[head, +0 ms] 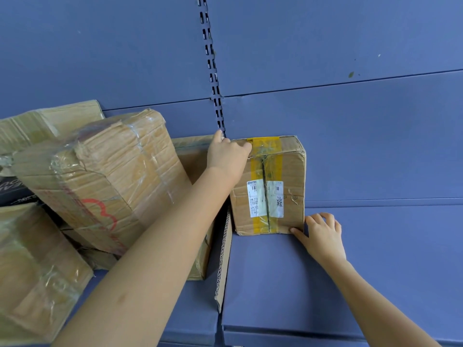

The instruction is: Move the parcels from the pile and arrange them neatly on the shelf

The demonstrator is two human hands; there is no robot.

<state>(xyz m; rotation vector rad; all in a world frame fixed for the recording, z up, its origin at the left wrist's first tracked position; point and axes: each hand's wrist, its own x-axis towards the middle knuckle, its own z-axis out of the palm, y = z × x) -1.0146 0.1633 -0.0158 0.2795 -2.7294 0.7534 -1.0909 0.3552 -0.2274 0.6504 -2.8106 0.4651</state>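
So the yellow-taped parcel point(269, 186) is standing upright on the blue shelf point(275, 284), pushed back against the back panel point(350, 121). Its front faces the camera, with a white shipping label point(265, 199) stuck over the tape seam.

Both hands are on it, at opposite corners. The left hand point(226, 152) is up at the top left corner, thumb on the front edge near the tape and fingers curled over the top, so it's gripping that corner. The right hand point(322, 235) is down at the bottom right corner. Its thumb touches the front of the box right where it meets the shelf, and its curled fingers sit against the right side.

Just left of the parcel a corrugated cardboard sheet point(224, 259) stands on edge, and behind the left forearm there's another brown box point(195, 156). Further left is the messy bunch: a big clear-taped carton point(105, 176) with a red outline printed on it, tilted over, and a second taped carton point(32, 266) at the bottom left. A dark box point(15, 191) pokes out between them. The slotted upright point(213, 71) of the rack runs up right behind the left hand.
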